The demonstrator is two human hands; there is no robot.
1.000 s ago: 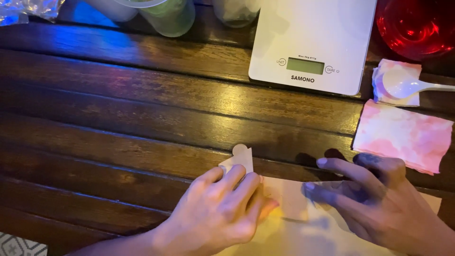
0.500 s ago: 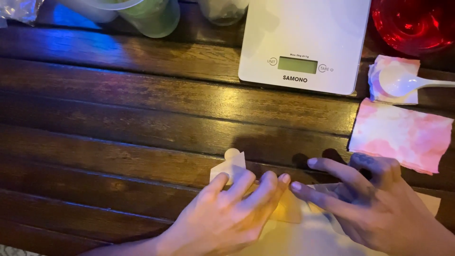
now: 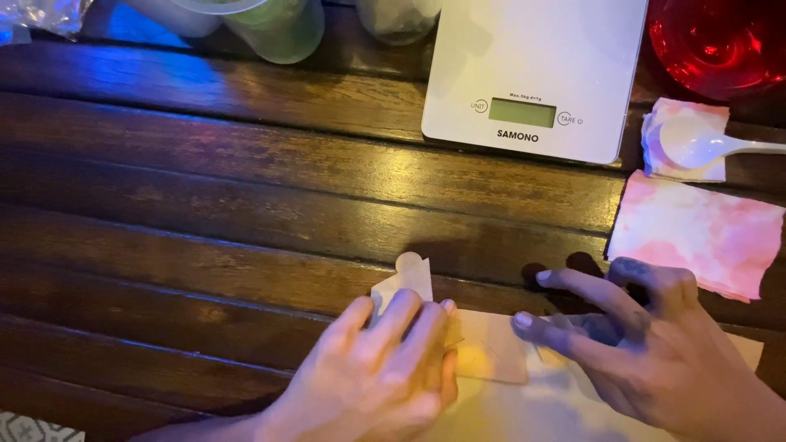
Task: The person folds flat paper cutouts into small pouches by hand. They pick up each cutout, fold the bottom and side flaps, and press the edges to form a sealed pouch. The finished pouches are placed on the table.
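At the tabletop's (image 3: 246, 188) near edge, our left hand (image 3: 377, 376) and right hand (image 3: 655, 360) press folded tan paper (image 3: 491, 356) flat, fingers spread.

- Left hand (image 3: 381, 372) lay over part of the tan paper piece (image 3: 483, 352), hiding what was under it.
- Right hand (image 3: 647, 352) cut off by the bottom edge.
- Red bowl (image 3: 720, 41), green cup (image 3: 278, 29) and clear cup (image 3: 397, 16) cut off at the top.
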